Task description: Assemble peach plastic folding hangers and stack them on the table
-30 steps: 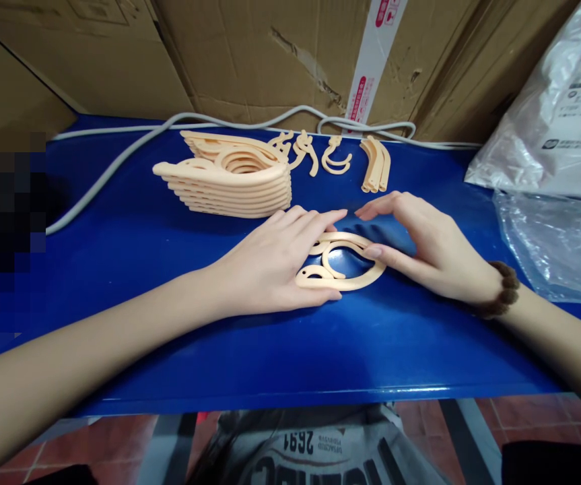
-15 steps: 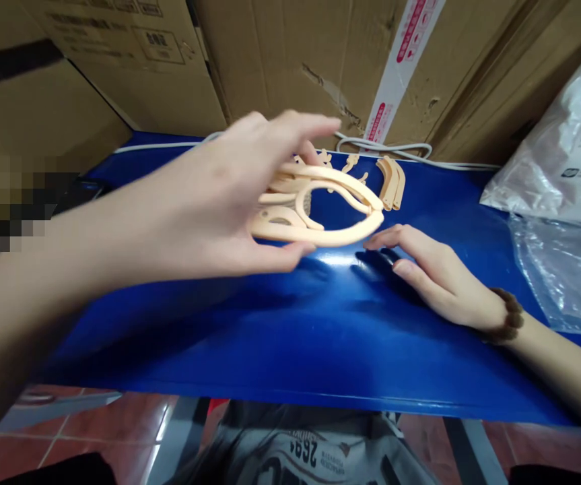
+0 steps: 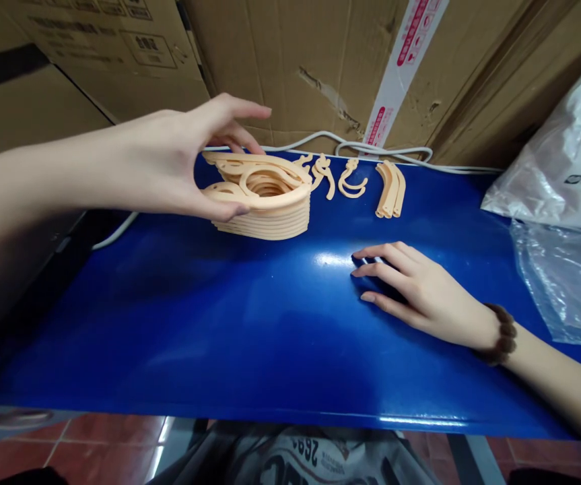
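A stack of peach plastic hanger-like pieces (image 3: 264,219) stands on the blue table (image 3: 270,323), left of centre toward the back. My left hand (image 3: 204,155) is at the stack's left end, thumb at the front side of the top piece and fingers raised behind it, spread apart. Over the table to the right, my right hand (image 3: 416,289) has its fingers spread and holds nothing. Small peach hook pieces (image 3: 353,182) lie beside the stack, and several curved peach arms (image 3: 390,190) are grouped farther right.
Cardboard boxes (image 3: 280,60) stand along the back edge. A white cable (image 3: 315,137) runs before them. Plastic bags (image 3: 563,148) lie at the right. A dark object and cable end (image 3: 116,234) are at the left.
My left hand has moved left and back, and the peach piece it carried now tops the stack. My right hand has shifted slightly toward me and spread its fingers.
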`<state>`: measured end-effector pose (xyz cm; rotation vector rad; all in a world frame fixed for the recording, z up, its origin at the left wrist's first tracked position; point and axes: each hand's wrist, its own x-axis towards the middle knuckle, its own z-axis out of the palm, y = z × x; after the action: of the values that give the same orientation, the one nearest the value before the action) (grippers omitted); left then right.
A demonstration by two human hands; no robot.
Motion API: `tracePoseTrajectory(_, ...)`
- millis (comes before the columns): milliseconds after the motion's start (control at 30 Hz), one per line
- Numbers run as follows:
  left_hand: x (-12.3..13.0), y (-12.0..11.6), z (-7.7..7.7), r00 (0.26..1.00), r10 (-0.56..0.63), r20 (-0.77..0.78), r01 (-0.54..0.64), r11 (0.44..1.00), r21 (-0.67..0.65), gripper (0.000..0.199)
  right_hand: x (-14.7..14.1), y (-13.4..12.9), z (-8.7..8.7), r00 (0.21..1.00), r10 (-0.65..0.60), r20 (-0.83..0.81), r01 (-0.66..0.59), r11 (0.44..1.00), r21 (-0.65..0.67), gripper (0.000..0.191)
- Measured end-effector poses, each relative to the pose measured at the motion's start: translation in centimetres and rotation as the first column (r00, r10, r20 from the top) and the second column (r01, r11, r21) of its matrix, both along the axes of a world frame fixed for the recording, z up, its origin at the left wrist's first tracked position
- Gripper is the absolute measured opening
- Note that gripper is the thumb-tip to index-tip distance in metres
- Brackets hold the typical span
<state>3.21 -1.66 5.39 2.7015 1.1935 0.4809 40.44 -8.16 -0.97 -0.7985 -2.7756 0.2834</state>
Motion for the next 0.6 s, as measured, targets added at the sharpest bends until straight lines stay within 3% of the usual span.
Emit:
tracePoseTrajectory(133, -0.57, 0.56, -0.12, 1.0, -0.016, 0.0, 0.016, 1.0, -0.022, 0.092, -0.01, 0.07, -0.07, 1.0, 0.004, 0.005, -0.004, 1.0, 0.004, 0.023)
tracePoseTrajectory(233, -0.5, 0.6, 0.11, 1.0, 0.019, 0.009, -0.018, 0.993, -0.114, 0.085, -0.05, 0.16, -0.07, 1.0, 0.009, 0.004, -0.009, 1.0, 0.015, 0.023)
tracePoseTrajectory(367, -0.35, 0.64, 0.38, 0.993, 0.112, 0.037, -0.101, 0.966, -0.237, 0.098, -0.02, 0.15, -0.09, 1.0, 0.009, 0.009, -0.009, 1.0, 0.021, 0.023)
tracePoseTrajectory(600, -0.52, 0.89, 0.26, 0.992, 0.122, 0.027, -0.114, 0.971, -0.211, 0.096, 0.0, 0.12, -0.18, 1.0, 0.008, 0.02, -0.009, 1.0, 0.025, 0.024)
